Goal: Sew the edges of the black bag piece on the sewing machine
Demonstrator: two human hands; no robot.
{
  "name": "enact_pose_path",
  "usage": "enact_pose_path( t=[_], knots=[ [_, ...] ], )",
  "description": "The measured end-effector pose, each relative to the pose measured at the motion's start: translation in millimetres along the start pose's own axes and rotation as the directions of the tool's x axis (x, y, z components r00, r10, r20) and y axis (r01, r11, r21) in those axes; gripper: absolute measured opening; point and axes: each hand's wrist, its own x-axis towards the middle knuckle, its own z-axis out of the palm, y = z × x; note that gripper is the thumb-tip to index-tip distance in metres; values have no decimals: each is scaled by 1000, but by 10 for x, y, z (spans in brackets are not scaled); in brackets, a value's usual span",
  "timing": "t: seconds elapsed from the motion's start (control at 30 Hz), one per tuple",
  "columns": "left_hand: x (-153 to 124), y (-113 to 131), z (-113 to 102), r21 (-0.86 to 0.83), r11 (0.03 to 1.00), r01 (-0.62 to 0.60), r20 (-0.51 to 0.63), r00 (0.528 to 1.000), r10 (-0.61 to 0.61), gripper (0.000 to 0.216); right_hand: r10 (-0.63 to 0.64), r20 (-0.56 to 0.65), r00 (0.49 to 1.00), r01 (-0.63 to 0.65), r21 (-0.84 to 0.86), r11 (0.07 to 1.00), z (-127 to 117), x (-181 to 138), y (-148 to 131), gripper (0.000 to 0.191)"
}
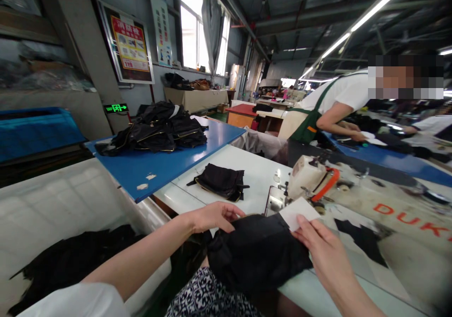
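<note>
A piece of black fabric lies bunched at the near edge of the white sewing table, hanging over my lap. My left hand pinches its upper left edge with curled fingers. My right hand rests on the fabric's right side, its fingers pressing a white paper label against the cloth. Just beyond the label stands the sewing machine head with an orange-red guard.
Another folded black piece lies farther back on the white table. A blue table at left carries a heap of black garments. Black fabric fills a white bin at lower left. A person in a green apron works at right.
</note>
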Motion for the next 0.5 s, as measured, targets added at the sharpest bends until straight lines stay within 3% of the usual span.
enact_pose_path(
  t=[0.13,0.23,0.3,0.37,0.5],
  knots=[
    [-52,77,-61,271,962,36,-25,999,-30,33,92,-43,995,-81,201,976,34,-83,-46,35],
    [-130,124,-61,561,827,32,-131,990,51,12,123,-40,992,-108,276,955,35,-134,-82,33],
    [-184,151,-50,693,721,8,-168,974,151,10,137,-33,990,-120,312,942,25,-157,-81,32],
    [-229,176,-46,747,665,-20,-176,958,226,9,158,-32,987,-137,346,928,19,-181,-59,31],
    [-267,223,-102,756,648,-95,-139,943,301,16,203,14,979,-189,428,884,44,-246,31,29]
  ],
)
